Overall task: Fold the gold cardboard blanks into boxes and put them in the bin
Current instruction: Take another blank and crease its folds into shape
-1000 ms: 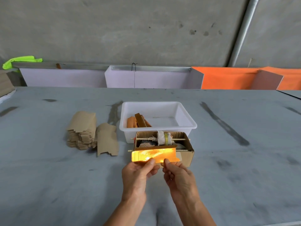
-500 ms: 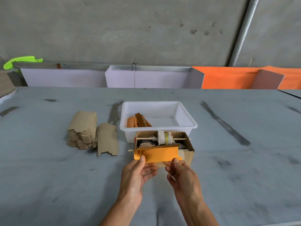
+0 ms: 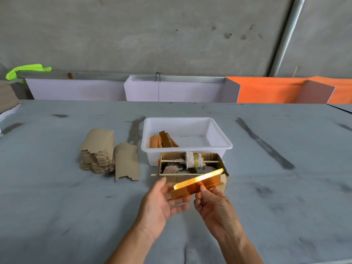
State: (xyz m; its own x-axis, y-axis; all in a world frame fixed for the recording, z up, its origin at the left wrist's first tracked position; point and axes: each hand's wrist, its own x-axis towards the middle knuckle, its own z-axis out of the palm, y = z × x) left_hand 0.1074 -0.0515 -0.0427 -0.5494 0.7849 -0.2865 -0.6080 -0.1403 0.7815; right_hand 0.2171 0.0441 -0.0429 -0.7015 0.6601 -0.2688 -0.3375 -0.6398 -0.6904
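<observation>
The right hand (image 3: 213,204) is reaching in from the lower right, pinching the lower edge of a gold blank (image 3: 198,184) between thumb and curled fingers. The left hand (image 3: 162,202) is cupping beside the blank's left end, palm turned inward, its fingers spread apart and reaching under the card; whether they are touching it is unclear. The blank is hanging above the table (image 3: 57,206), tilted with its right end higher, its top edge glaring bright, just in front of a brown cardboard box (image 3: 224,180) crossed by two thin sticks. Behind that, a white bin (image 3: 219,141) is holding a few gold pieces (image 3: 163,140). A stack of brown blanks (image 3: 99,149) is lying to the left. Beyond the grey table, white and orange panels are lining a concrete wall.
</observation>
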